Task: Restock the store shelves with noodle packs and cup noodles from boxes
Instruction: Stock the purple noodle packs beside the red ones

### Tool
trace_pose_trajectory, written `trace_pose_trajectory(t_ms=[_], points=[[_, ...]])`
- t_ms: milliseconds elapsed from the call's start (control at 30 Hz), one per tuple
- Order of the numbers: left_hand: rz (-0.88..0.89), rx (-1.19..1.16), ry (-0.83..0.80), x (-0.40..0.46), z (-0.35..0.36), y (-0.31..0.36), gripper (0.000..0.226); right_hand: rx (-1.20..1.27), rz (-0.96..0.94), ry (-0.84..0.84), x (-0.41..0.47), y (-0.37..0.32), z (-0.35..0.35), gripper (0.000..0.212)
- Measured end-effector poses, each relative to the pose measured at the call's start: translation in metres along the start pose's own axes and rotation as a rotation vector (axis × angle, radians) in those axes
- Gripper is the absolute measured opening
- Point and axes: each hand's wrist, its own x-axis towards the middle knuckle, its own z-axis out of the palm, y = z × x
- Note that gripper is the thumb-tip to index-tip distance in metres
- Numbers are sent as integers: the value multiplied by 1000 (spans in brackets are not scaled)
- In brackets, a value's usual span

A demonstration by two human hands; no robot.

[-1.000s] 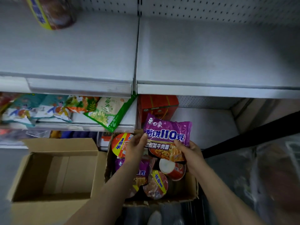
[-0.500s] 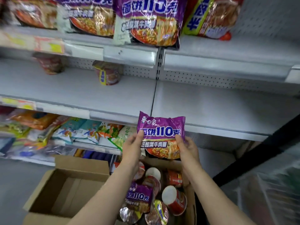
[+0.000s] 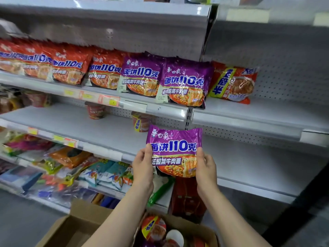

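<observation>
Purple noodle pack [image 3: 175, 150]: we hold it by both side edges, left grip [image 3: 142, 164] and right grip [image 3: 206, 166] pinching. Matching packs [image 3: 183, 82] shelved at 12 o'clock; box [image 3: 178, 232] at 6 o'clock part-full, cup shelf [image 3: 71, 122] sparse.

Two bare, sleeveless forearms [image 3: 122, 216]

white metal shelves [image 3: 258, 111] carry red and purple noodle packs [image 3: 183, 82]; cup noodles [image 3: 95, 110] stand below.
</observation>
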Motion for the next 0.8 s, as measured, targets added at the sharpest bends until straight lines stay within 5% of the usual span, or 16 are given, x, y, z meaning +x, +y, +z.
trace_pose_trajectory(t_ms=[800], points=[[279,-58,21,58,-32,136,22,47,-265,-43,9,-98,110,30]])
